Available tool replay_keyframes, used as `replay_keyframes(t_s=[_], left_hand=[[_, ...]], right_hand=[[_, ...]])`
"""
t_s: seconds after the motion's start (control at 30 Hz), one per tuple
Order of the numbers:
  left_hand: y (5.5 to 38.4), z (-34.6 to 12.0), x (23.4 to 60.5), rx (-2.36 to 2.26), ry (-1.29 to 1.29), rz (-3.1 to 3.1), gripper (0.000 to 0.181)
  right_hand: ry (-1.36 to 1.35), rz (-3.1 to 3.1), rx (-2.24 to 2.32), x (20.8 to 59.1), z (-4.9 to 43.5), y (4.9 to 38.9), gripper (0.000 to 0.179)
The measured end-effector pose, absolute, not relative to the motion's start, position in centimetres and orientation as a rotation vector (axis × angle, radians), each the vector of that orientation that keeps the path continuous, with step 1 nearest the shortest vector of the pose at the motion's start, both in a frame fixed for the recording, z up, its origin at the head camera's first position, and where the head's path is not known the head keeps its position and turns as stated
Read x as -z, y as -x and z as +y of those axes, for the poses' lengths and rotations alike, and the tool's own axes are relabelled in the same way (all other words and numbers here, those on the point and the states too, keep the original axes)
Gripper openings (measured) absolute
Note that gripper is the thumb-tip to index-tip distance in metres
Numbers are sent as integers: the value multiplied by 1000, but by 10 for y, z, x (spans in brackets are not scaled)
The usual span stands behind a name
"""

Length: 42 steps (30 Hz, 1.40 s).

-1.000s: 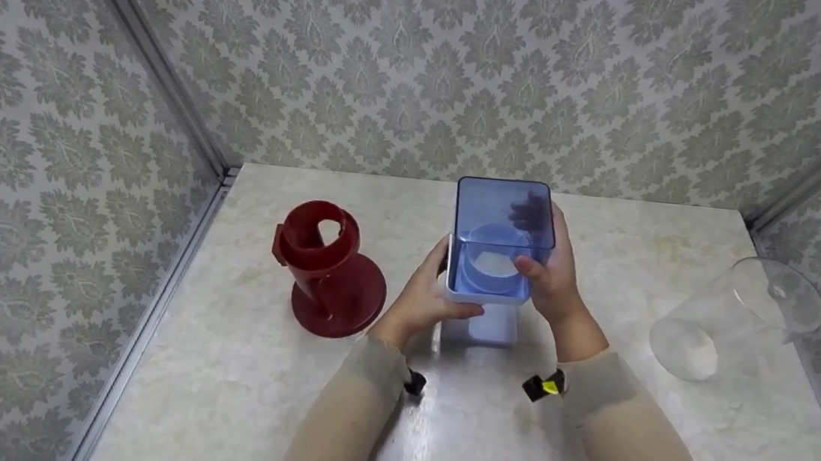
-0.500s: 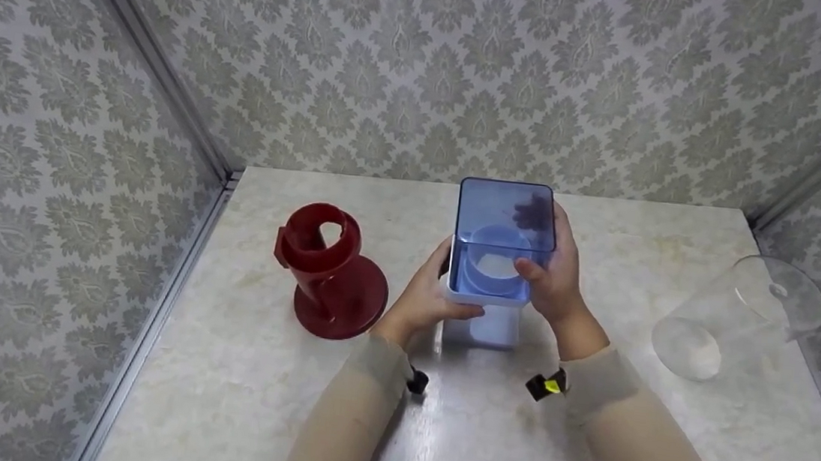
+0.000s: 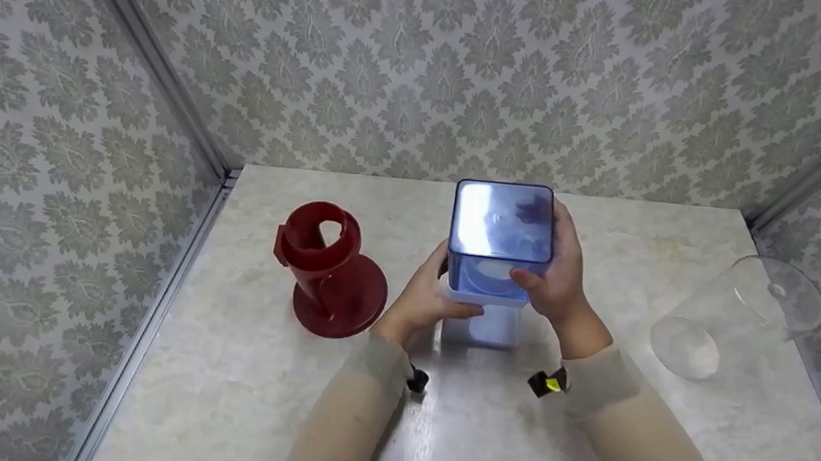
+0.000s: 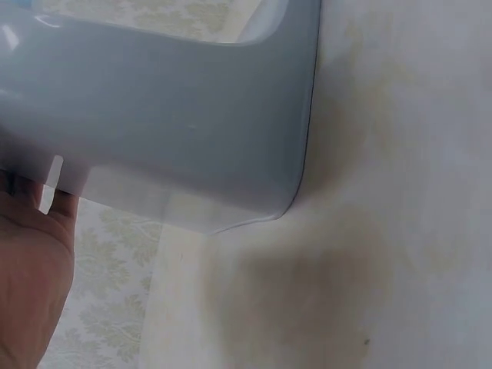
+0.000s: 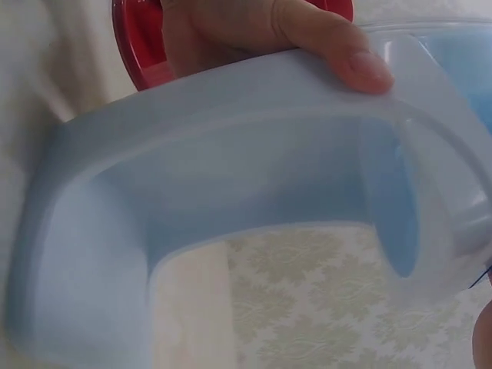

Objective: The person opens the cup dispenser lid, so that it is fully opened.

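Note:
A see-through blue box [image 3: 501, 224] with a square, rounded-corner end sits at the top of a pale blue-white plastic stand [image 3: 493, 327]. My left hand [image 3: 420, 298] grips the stand's upper part from the left, its thumb lying along the near side. On the right, my right hand [image 3: 559, 271] holds the blue box, thumb on its near face and fingers seen dimly through it. In the right wrist view the stand [image 5: 231, 96] shows as an open, bent frame with a round hole under the box. The left wrist view shows its smooth side [image 4: 169, 115].
To the left stands a dark red plastic piece [image 3: 340, 295] with a round base and a cup-like top with a hole. A clear plastic cylinder [image 3: 737, 318] with a wide round end is at the right. Patterned walls enclose the marbled table [image 3: 229, 394].
The blue box has tilted slightly toward me at the stand's top, and its end face now catches a bright reflection. My left hand and the stand stay about in place.

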<state>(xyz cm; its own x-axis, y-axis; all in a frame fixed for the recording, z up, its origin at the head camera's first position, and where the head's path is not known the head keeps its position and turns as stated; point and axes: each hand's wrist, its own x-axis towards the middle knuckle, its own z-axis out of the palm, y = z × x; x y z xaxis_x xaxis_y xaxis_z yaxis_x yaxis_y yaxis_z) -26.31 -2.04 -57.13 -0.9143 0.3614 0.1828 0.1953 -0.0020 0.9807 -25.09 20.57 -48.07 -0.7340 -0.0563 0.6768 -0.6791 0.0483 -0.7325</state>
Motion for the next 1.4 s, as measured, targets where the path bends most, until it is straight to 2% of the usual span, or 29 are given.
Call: replay_keyframes(t_s=[0.27, 0.7, 1.07, 1.4], left_hand=[[264, -19, 574, -2101, -623, 2090, 129], [263, -19, 573, -2107, -626, 2103, 126], [262, -17, 575, -2117, -628, 2071, 127], [262, -17, 576, -2115, -581, 2055, 129]], right_hand=[[-715, -1714, -1850, 462, 214, 247, 128], [-766, -1453, -1979, 445, 255, 242, 109], [-681, -1409, -1981, 463, 301, 233, 99], [-676, -1499, -2007, 493, 332, 233, 82]])
